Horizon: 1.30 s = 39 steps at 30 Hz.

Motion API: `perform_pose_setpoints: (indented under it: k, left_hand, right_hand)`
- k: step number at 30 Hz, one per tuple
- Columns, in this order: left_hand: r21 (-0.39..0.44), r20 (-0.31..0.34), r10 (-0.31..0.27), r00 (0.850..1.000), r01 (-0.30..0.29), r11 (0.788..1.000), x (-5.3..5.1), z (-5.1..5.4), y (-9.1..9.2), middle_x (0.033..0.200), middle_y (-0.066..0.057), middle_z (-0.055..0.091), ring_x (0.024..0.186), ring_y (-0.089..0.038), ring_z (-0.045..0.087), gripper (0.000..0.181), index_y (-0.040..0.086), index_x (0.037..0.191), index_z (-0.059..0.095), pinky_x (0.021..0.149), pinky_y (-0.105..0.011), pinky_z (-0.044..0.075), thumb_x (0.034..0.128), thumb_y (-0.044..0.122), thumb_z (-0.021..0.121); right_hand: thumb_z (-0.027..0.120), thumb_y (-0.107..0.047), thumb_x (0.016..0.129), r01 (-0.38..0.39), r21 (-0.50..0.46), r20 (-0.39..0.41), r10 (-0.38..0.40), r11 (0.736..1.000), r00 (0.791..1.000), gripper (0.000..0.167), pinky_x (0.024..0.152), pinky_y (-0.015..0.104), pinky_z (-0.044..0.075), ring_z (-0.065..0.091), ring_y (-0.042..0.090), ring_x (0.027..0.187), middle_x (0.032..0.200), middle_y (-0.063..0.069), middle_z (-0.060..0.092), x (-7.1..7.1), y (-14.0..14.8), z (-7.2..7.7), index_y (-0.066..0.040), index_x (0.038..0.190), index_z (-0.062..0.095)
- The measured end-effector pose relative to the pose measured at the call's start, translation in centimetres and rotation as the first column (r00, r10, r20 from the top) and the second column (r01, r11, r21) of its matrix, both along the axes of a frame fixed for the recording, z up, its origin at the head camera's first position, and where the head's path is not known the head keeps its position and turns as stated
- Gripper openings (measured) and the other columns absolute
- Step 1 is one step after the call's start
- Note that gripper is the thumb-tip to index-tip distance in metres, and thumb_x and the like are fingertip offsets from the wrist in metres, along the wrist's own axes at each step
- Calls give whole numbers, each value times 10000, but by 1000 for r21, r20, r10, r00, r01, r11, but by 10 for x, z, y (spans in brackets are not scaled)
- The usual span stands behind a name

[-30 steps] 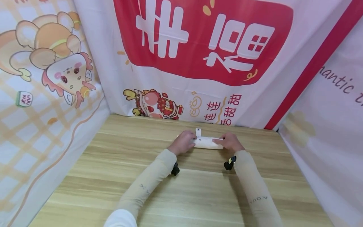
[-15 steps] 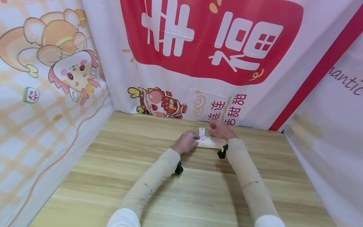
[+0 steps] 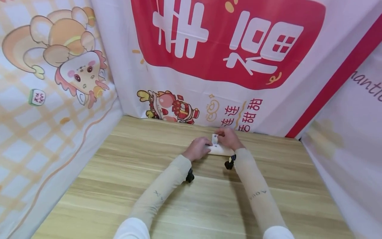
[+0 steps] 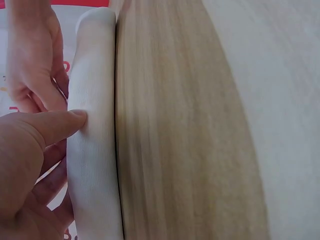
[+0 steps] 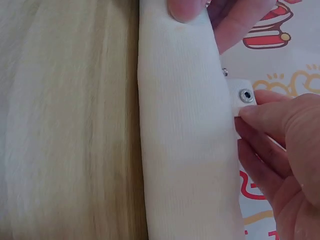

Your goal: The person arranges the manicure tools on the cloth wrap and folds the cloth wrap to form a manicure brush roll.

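A long white ribbed-fabric roll (image 3: 221, 151) lies crosswise on the wooden table near its back. My left hand (image 3: 197, 148) holds its left part, thumb on the fabric and fingers behind, as the left wrist view shows along the roll (image 4: 94, 165). From the roll's far edge stands a short white strap (image 3: 214, 139). In the right wrist view a metal snap (image 5: 246, 95) sits on the strap, and my right hand (image 5: 295, 145) pinches it between thumb and fingers. A small metal stud (image 5: 225, 72) shows at the roll's edge beside the strap.
Wood-grain table (image 3: 191, 205) stretches in front of the roll. A printed cloth with a red panel (image 3: 221, 43) hangs directly behind. More printed cloth (image 3: 27, 132) walls the left side, and pale cloth (image 3: 343, 132) the right.
My right hand has left the roll's right end, moved up and leftward, and now pinches the strap. The left hand keeps its hold on the roll. The head view has shifted slightly.
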<state>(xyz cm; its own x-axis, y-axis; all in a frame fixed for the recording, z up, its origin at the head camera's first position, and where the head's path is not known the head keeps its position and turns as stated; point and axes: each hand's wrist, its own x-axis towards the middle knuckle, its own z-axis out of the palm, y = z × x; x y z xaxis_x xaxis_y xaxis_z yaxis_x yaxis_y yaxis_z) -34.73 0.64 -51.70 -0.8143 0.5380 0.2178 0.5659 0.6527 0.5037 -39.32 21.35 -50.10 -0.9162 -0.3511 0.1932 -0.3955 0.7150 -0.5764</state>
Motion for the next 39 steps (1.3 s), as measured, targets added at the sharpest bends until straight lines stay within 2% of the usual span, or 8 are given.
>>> perform_pose_setpoints:
  k: [7, 13, 20, 26, 32, 39]
  left_hand:
    - [4, -2, -18, 1000, 18, 1000, -6, -3, -6, 1248, -103, 763, 1222, -269, 690, 234, 69, 1179, 783, 1100, -410, 512, 954, 135, 780]
    - [3, 25, -6, 1000, 6, 1000, -9, -5, -8, 1276, -97, 756, 1246, -264, 684, 244, 81, 1191, 780, 1117, -401, 504, 957, 150, 781]
    - [20, 58, -1, 998, 0, 1000, -8, -6, -9, 1274, -91, 757, 1239, -258, 687, 250, 86, 1206, 775, 1113, -397, 509, 964, 152, 775]
    - [31, 85, 9, 996, -12, 999, -8, -8, -7, 1274, -85, 757, 1233, -249, 689, 248, 95, 1205, 776, 1111, -393, 510, 967, 164, 772]
    - [37, 105, 28, 994, -32, 999, -8, -6, -6, 1243, -64, 772, 1200, -234, 702, 231, 113, 1182, 786, 1094, -391, 519, 961, 177, 783]
    - [31, 89, 32, 996, -35, 999, -7, -2, -5, 1221, -60, 778, 1184, -230, 705, 232, 110, 1173, 784, 1088, -388, 519, 953, 186, 792]
  right_hand:
    - [704, 47, 954, -69, -38, -21, 68, 997, 997, 243, 984, 479, 595, 750, 351, 1108, 1190, 186, 777, 13, 7, 0, 1, 1184, 769]
    - [730, 56, 933, -146, -6, -93, 145, 989, 985, 220, 942, 431, 617, 767, 326, 1065, 1150, 171, 791, 25, 8, -2, -2, 1136, 790]
    - [736, 54, 934, -179, 21, -148, 180, 984, 972, 194, 937, 427, 618, 766, 331, 1077, 1132, 163, 796, 35, 8, -7, 2, 1111, 797]
    - [727, 47, 946, -171, 18, -146, 172, 985, 974, 210, 911, 400, 626, 769, 325, 1087, 1145, 159, 796, 44, 9, -10, -12, 1135, 797]
    - [737, 11, 952, -162, 96, -189, 177, 982, 966, 204, 900, 396, 631, 779, 296, 1053, 1123, 127, 807, 51, 10, -9, -56, 1131, 809]
    - [709, 10, 969, -201, 218, -257, 254, 955, 932, 261, 953, 434, 615, 763, 309, 1127, 1198, 126, 791, 64, 13, -5, -62, 1208, 787]
